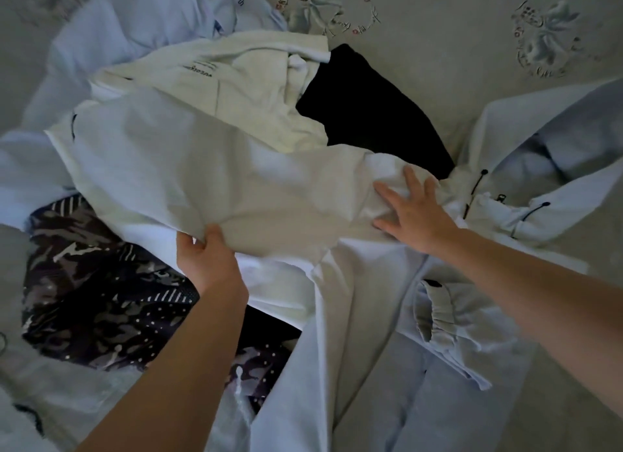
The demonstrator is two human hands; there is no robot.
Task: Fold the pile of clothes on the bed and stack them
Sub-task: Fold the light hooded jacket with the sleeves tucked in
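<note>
A white garment [209, 178] lies spread across the top of a loose pile of clothes in the middle of the bed. My left hand [207, 259] grips its near edge, fingers curled under the cloth. My right hand [413, 212] lies flat on the garment's right end with fingers spread. Under it sit a cream shirt with dark print [215, 77], a black garment [374, 110] and a dark camouflage-patterned piece [97, 289] at the left.
Pale blue garments surround the pile: a hooded jacket with black drawcords [539, 181] at the right, trousers with an elastic cuff [435, 320] near me, more [141, 16] at the back left. The grey floral bedsheet [455, 30] shows at the back right.
</note>
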